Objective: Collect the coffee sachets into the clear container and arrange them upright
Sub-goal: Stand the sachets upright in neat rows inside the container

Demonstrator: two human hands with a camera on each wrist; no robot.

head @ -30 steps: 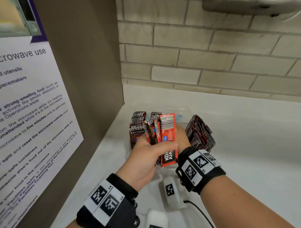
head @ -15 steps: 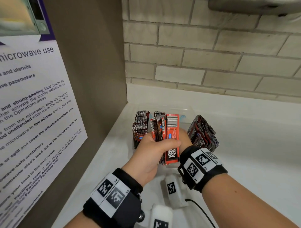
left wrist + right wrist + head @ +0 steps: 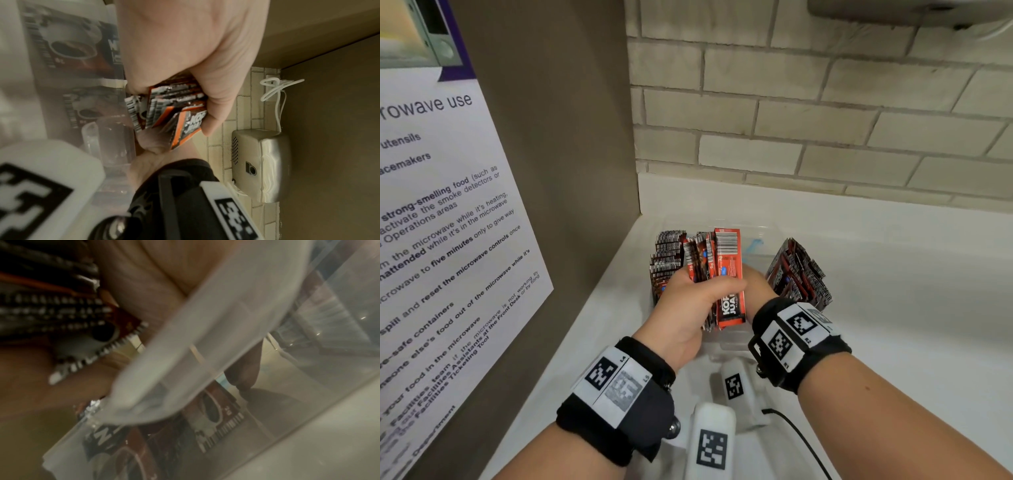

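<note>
Sachets (image 3: 724, 274) sit bunched upright in my left hand (image 3: 690, 310), gripped for lowering into the clear container (image 3: 756, 236) while my right hand (image 3: 755, 284), grip hidden, steadies behind.

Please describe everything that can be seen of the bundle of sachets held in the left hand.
The bundle of sachets is a fanned stack of thin, glossy-looking packets, red-orange and dark brown, with white barcodes at their upper ends and bold white lettering lower down. It stands roughly upright over the clear container. The left hand grips it around the middle, thumb across the front packet. The right hand is behind it; whether it touches the bundle cannot be told. The packets are uneven, not squared.
</note>
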